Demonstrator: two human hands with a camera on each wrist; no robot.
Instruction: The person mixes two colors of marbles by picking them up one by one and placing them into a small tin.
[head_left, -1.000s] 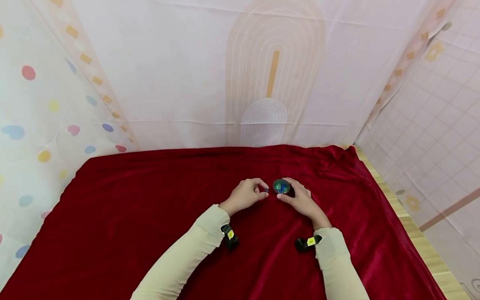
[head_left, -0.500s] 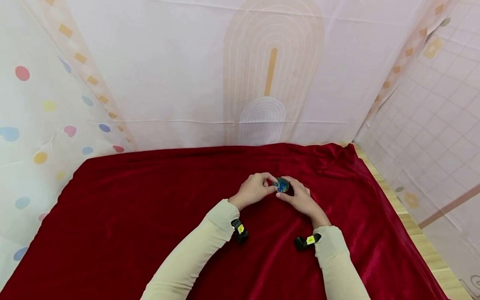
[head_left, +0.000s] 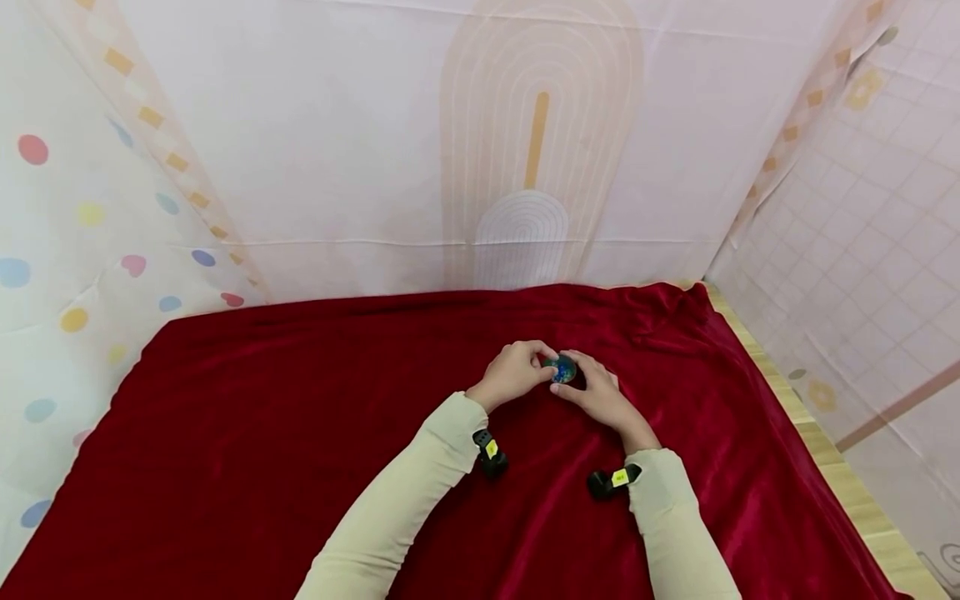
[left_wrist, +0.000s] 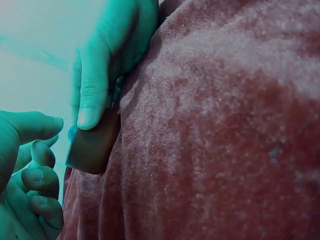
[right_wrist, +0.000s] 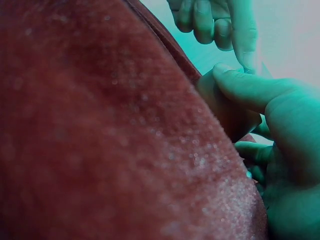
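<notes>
A small round bowl [left_wrist: 95, 150] stands on the dark red cloth, with blue and green bead-like pieces [head_left: 562, 372] inside. My right hand [head_left: 604, 400] holds it from the right, thumb on the near side and fingers around the far side. At the bowl's left rim is my left hand [head_left: 513, 372], its thumb and index fingertips over the pieces. In the left wrist view a blue piece [left_wrist: 72, 132] shows at the rim by those fingertips. Whether they pinch anything is hidden. The other left fingers are curled.
Dark red velvet cloth [head_left: 300, 433] covers the table, wrinkled at the back right. A wooden table edge [head_left: 813, 433] shows along the right side. Patterned fabric walls [head_left: 360, 150] stand behind and at both sides. Each wrist wears a black camera [head_left: 491, 458].
The left hand, pinching a small blue piece beside the bowl a second ago, has moved right to the bowl's rim. The right hand keeps its hold on the bowl. The head view shifts slightly.
</notes>
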